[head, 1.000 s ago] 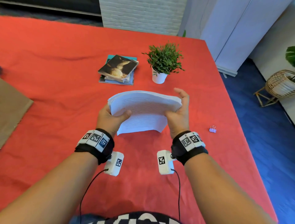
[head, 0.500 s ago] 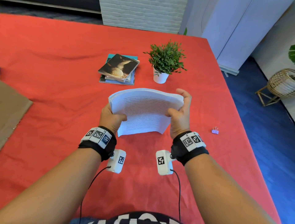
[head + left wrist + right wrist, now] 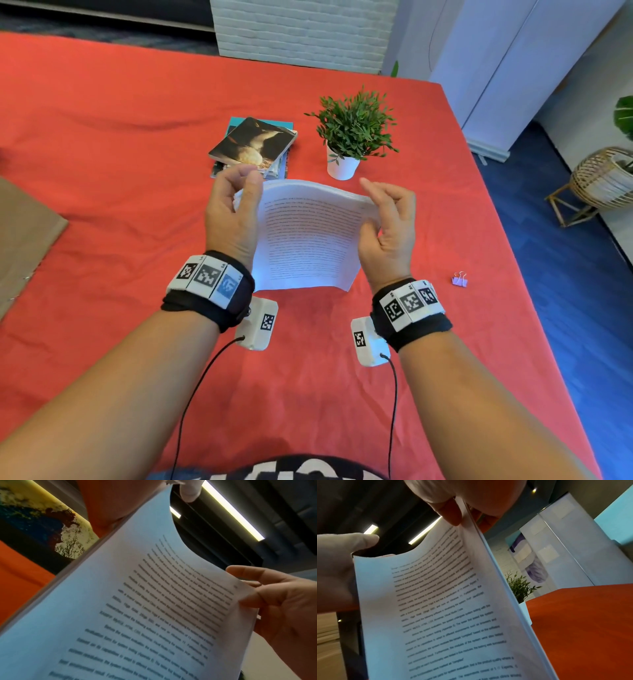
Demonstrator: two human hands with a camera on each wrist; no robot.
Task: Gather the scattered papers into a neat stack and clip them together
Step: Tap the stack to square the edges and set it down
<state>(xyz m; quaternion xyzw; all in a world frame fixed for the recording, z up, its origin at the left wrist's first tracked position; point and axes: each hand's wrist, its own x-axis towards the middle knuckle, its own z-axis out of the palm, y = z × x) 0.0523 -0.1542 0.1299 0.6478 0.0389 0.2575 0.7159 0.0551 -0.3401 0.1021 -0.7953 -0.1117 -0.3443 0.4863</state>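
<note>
We see a red table (image 3: 102, 137) under a stack of printed papers (image 3: 308, 240) standing upright on its bottom edge. Our left hand (image 3: 233, 212) pinches its top left corner and our right hand (image 3: 387, 222) its top right. 1 purple binder clip (image 3: 459, 279) lies well apart, right.

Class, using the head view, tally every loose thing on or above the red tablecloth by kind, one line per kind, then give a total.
Stack of white printed papers, held in both hands: 1
Small purple binder clip: 1
Green potted plant in a white pot: 1
Pile of books with a dark photo cover on top: 1
Brown cardboard sheet: 1
Total: 5
</note>
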